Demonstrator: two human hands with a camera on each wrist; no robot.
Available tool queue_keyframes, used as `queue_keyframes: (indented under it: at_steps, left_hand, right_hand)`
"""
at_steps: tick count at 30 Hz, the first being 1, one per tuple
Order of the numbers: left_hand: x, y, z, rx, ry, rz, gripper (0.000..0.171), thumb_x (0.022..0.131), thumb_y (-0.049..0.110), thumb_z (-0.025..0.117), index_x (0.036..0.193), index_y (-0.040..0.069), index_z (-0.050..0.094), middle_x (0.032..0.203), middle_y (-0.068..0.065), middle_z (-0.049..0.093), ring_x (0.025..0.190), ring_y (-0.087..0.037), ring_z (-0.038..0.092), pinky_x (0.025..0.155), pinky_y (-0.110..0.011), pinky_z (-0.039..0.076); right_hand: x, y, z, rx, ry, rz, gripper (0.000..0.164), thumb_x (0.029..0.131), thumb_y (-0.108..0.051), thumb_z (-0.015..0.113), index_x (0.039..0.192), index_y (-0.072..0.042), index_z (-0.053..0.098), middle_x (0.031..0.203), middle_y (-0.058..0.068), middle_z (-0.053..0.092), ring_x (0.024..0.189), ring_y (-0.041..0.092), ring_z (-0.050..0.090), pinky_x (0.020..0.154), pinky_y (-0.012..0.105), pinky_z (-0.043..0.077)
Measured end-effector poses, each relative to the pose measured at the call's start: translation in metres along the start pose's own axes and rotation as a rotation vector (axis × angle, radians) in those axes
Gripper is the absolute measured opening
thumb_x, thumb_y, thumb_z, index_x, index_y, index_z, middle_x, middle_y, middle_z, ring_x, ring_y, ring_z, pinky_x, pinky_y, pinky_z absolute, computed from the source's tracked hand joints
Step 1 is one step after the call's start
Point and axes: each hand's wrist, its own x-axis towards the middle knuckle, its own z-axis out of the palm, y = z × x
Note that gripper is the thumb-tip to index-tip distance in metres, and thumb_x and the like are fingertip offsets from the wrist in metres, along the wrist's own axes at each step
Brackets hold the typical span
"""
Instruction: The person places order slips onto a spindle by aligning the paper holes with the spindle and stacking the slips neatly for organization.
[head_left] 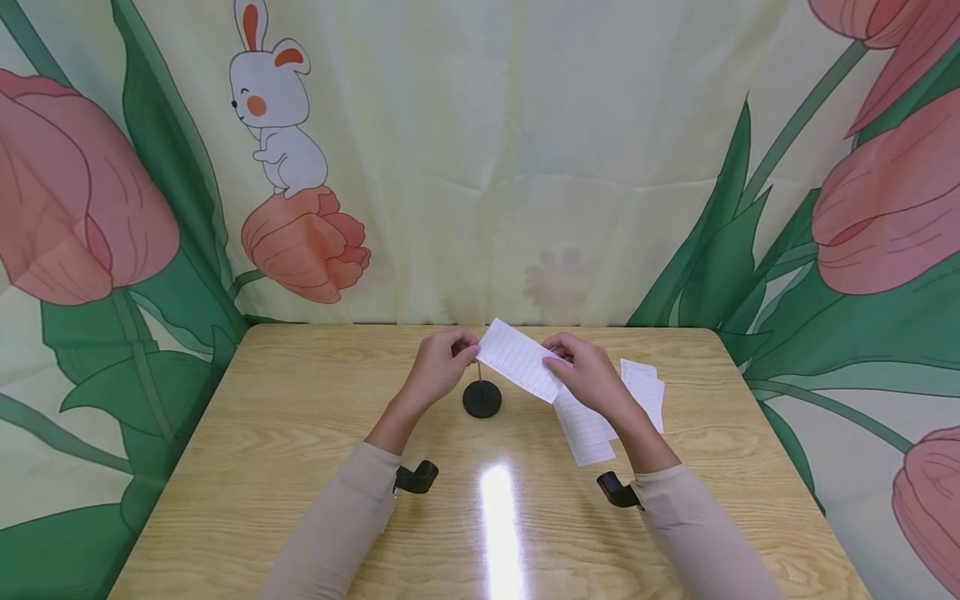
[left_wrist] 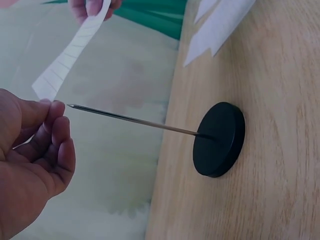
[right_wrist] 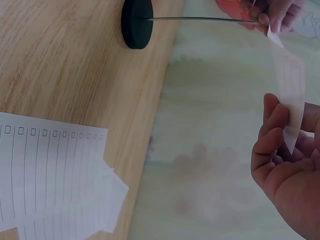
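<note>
Between both hands a lined paper slip is stretched at a slant, with small checkboxes along one edge. My left hand pinches its left corner between thumb and fingertips. The right hand pinches the opposite end, thumb over the sheet. Beneath the left fingertips stands a bill spike: a thin metal rod rising upright from a round black base. In the left wrist view the rod's bare pointed tip is right by the left fingertips and the slip's corner. No paper is on the rod.
Several loose lined slips overlap on the wooden table, right of the spike and partly under the right forearm. A curtain printed with tulips and a rabbit hangs behind the table's back edge. Black wrist cameras are strapped at both cuffs.
</note>
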Motion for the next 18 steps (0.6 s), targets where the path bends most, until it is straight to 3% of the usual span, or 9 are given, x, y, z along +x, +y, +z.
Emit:
queue_keyframes:
  at_steps: [18]
  left_hand:
    - [-0.0005,-0.0101,0.0040,0.005,-0.018,-0.079,0.010,0.101,0.009,0.065,0.102,0.003,0.074,0.090,-0.008,0.071,0.083,-0.020,0.068,0.071,-0.030,0.055]
  right_hand:
    - [0.0011,0.0042,0.0039,0.006,-0.019,0.009,0.021,0.100,-0.010,0.067,0.120,-0.003,0.069,0.103,0.012,0.074,0.109,0.033,0.069,0.097,0.053,0.053]
